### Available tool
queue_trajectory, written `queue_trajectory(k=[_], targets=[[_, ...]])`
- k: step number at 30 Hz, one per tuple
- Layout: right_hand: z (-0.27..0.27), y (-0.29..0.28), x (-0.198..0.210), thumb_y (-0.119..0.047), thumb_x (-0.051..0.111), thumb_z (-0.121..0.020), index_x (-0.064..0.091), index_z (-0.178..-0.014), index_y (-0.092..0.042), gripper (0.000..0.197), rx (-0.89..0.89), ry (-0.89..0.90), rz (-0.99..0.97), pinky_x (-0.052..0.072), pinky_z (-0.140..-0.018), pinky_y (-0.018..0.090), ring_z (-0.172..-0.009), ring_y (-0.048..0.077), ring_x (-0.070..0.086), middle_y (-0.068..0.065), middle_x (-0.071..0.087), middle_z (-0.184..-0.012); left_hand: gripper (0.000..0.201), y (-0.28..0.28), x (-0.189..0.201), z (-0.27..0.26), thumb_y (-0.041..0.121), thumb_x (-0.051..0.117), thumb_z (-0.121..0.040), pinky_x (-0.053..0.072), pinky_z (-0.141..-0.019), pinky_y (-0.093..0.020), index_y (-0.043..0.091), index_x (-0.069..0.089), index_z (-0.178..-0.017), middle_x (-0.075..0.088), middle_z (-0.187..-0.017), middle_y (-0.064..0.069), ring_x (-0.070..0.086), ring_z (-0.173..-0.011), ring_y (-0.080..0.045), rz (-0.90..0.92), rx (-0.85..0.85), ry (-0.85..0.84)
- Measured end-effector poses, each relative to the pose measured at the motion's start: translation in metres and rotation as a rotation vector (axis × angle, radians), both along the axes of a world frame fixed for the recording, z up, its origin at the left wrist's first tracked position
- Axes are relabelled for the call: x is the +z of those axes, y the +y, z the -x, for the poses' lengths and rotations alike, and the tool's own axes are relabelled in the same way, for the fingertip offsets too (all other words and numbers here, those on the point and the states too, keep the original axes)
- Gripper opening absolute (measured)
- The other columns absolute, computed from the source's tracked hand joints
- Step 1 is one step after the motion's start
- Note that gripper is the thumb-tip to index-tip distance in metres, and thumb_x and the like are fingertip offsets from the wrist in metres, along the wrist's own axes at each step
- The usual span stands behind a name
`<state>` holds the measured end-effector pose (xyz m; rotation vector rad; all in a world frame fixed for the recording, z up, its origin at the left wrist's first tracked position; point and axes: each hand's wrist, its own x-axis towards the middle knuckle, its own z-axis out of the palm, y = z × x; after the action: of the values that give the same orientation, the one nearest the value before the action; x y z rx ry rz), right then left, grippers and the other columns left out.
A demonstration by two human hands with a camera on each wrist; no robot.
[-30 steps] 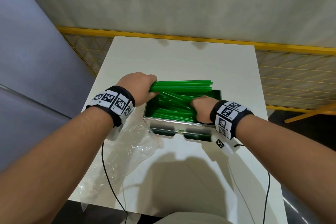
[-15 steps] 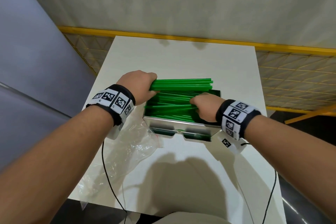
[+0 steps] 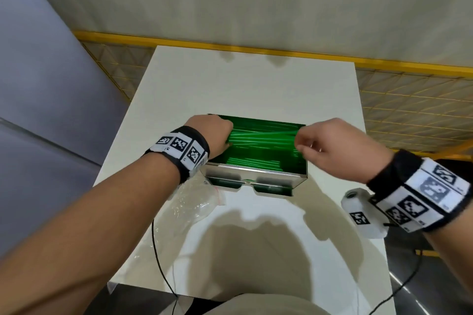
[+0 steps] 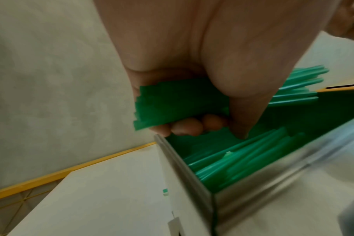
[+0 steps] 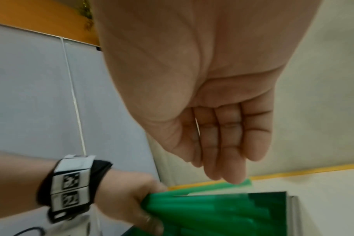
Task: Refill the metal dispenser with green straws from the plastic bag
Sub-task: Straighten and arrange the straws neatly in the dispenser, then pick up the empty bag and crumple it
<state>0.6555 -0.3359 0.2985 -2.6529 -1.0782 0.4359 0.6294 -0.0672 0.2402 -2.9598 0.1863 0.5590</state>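
An open-topped metal dispenser stands mid-table, with loose green straws lying lengthwise inside. My left hand grips the left end of a bundle of green straws, held level over the box. In the left wrist view its fingers curl under the bundle, just above the dispenser's left wall. At the bundle's right end is my right hand. In the right wrist view its fingers are straight and together, their tips against the straw ends. It holds nothing.
An empty clear plastic bag lies crumpled at the dispenser's front left, partly under my left forearm. The white table reaches back to a yellow rail and a wall. Black cables hang over the front edge.
My right hand has come out of the dispenser and moved to the right end of the bundle. The left hand has lowered the bundle closer over the box opening.
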Motion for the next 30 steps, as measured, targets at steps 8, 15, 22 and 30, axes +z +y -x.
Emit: queue_trajectory(k=[8,15,22,30], targets=[[-0.021,0.011,-0.034,-0.024,0.061,-0.091,0.063,-0.121,-0.016,0.032,-0.098,0.002,0.002,0.050,-0.086,0.034,-0.100,0.023,0.062,0.004,0.063,-0.110,0.050,-0.019,-0.014,-0.009,0.038,0.074,-0.084,0.049,-0.074,-0.038,0.013,0.050,-0.119,0.061,-0.110,-0.010,0.062,-0.097,-0.030,0.105,0.039,0.047],[-0.018,0.059,-0.081,-0.023,0.070,-0.085,0.052,-0.129,-0.014,0.048,0.041,-0.002,0.442,0.056,-0.083,0.043,-0.106,0.032,0.057,0.014,0.050,-0.120,0.036,-0.010,-0.016,-0.004,0.030,0.071,-0.085,0.053,-0.084,-0.040,0.013,0.059,-0.114,0.058,-0.112,-0.009,0.061,-0.104,-0.030,0.145,0.093,0.072],[-0.035,0.075,-0.098,0.003,0.055,-0.088,0.064,-0.113,-0.008,0.028,0.061,-0.012,0.282,0.048,-0.073,0.033,-0.094,0.032,0.063,0.013,0.058,-0.103,0.024,0.019,0.008,0.011,0.022,0.063,-0.093,0.051,-0.093,-0.036,0.016,0.067,-0.116,0.067,-0.111,-0.004,0.063,-0.103,-0.022,0.436,0.246,-0.197],[-0.035,0.067,-0.105,-0.005,0.061,-0.087,0.063,-0.115,-0.013,0.029,0.091,-0.017,0.368,0.055,-0.074,0.037,-0.089,0.030,0.063,0.009,0.058,-0.103,0.017,0.072,0.006,0.080,0.028,0.068,-0.091,0.056,-0.086,-0.036,0.017,0.071,-0.103,0.071,-0.099,0.002,0.066,-0.087,-0.015,0.584,0.520,-0.382]])
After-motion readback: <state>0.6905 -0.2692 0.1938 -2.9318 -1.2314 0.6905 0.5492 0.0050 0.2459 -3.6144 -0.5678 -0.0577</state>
